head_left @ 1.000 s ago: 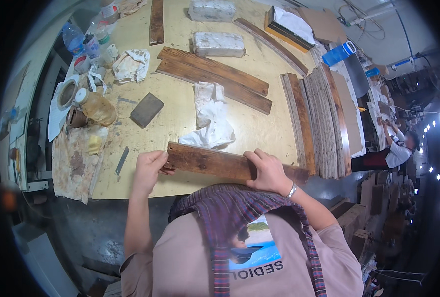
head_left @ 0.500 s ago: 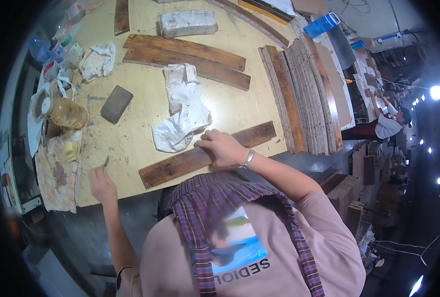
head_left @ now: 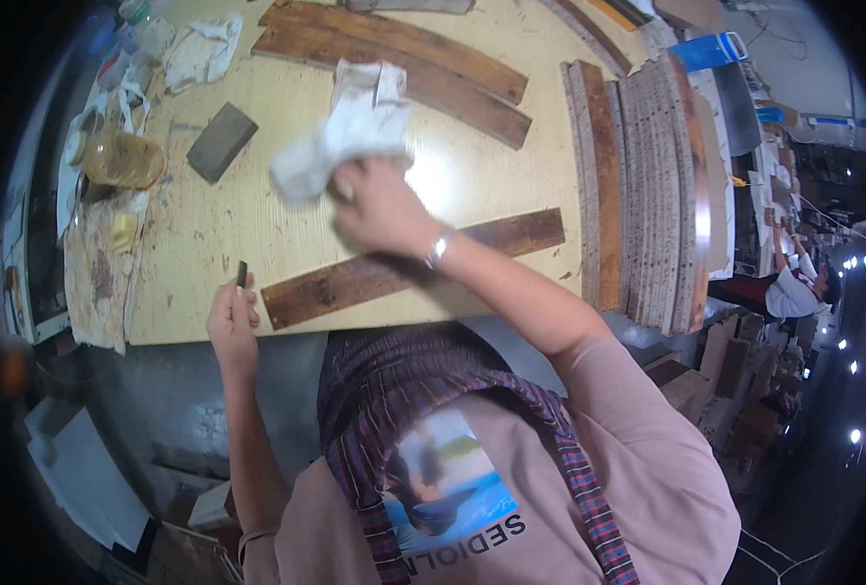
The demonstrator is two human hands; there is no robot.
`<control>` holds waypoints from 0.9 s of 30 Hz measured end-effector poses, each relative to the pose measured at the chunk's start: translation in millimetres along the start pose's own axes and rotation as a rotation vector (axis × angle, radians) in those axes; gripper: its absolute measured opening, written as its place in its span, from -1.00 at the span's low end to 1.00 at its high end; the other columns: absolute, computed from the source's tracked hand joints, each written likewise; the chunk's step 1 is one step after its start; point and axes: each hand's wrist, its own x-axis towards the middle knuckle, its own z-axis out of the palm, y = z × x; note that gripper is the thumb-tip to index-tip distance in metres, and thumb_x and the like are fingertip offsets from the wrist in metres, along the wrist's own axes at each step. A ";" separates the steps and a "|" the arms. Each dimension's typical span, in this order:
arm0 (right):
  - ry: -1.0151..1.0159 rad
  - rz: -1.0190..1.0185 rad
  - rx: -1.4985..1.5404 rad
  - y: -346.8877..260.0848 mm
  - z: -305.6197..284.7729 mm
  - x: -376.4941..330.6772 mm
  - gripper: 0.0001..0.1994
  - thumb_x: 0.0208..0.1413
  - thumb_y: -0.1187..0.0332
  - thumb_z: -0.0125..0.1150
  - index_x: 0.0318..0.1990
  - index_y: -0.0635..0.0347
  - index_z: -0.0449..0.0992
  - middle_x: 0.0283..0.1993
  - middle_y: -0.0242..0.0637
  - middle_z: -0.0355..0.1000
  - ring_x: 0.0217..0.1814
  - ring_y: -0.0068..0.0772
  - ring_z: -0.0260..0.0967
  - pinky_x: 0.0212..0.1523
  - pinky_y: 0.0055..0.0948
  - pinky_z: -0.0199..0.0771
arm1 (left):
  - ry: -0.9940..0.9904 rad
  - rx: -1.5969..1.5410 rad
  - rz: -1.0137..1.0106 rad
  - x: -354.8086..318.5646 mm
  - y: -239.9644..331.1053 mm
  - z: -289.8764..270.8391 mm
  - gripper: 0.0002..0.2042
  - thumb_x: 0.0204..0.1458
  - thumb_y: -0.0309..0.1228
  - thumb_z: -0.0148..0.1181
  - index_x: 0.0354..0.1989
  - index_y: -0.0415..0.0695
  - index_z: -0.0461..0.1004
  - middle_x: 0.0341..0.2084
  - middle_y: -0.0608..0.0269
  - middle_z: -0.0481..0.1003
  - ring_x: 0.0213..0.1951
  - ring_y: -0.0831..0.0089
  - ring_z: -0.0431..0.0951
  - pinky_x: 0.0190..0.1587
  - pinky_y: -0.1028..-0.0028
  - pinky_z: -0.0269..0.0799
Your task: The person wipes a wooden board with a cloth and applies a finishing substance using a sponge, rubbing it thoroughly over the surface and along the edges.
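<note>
My right hand (head_left: 382, 207) is closed on the near edge of a crumpled white cloth (head_left: 367, 117), whose left part is smeared by motion. Beneath my right wrist, a dark brown wooden strip (head_left: 321, 293) lies along the table's near side. My left hand (head_left: 234, 320), at the near edge left of the strip, pinches a small thin dark piece (head_left: 242, 274) that points upward; its exact kind does not show. Between the cloth and the jar at the left lies a grey-brown rectangular block (head_left: 221, 142).
Brown wooden strips (head_left: 394, 73) lie across the far side. Boards stand stacked (head_left: 648, 190) at the right. A jar of yellowish liquid (head_left: 121, 158), a stained sheet (head_left: 101, 278) and a crumpled rag (head_left: 202, 51) occupy the left. Another person (head_left: 794, 288) works far right.
My right hand has left the wooden strip and taken hold of the cloth, which has shifted. My left hand has risen with the dark piece, now upright. The whole view has shifted too.
</note>
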 end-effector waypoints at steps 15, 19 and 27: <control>0.148 0.109 -0.285 -55.3 58.2 -57.6 -0.85 0.03 0.28 0.15 -0.48 0.14 0.48 -0.40 -0.20 0.40 -0.25 -0.14 0.35 -0.22 -0.18 0.33 | -0.174 0.456 0.762 15.8 -11.9 -14.7 -0.85 -0.04 -0.69 0.14 -0.27 -0.28 0.52 -0.42 0.14 0.39 -0.33 0.23 0.41 -0.27 0.36 0.35; 0.163 0.142 -0.367 -55.2 60.5 -57.4 -0.84 0.03 0.29 0.13 -0.50 0.12 0.49 -0.44 -0.23 0.42 -0.28 -0.14 0.38 -0.23 -0.21 0.35 | -0.246 0.465 0.872 1.4 -17.7 -18.5 -0.80 -0.13 -0.72 0.15 -0.30 -0.26 0.55 -0.45 0.12 0.41 -0.34 0.21 0.44 -0.28 0.36 0.37; 0.145 0.143 -0.408 -62.0 65.0 -59.8 -0.82 0.06 0.26 0.09 -0.49 0.10 0.52 -0.40 -0.26 0.45 -0.25 -0.19 0.39 -0.18 -0.23 0.37 | -0.231 0.435 1.035 16.0 -2.0 -20.9 -0.80 -0.17 -0.71 0.18 -0.32 -0.27 0.55 -0.48 0.12 0.41 -0.37 0.17 0.41 -0.32 0.29 0.35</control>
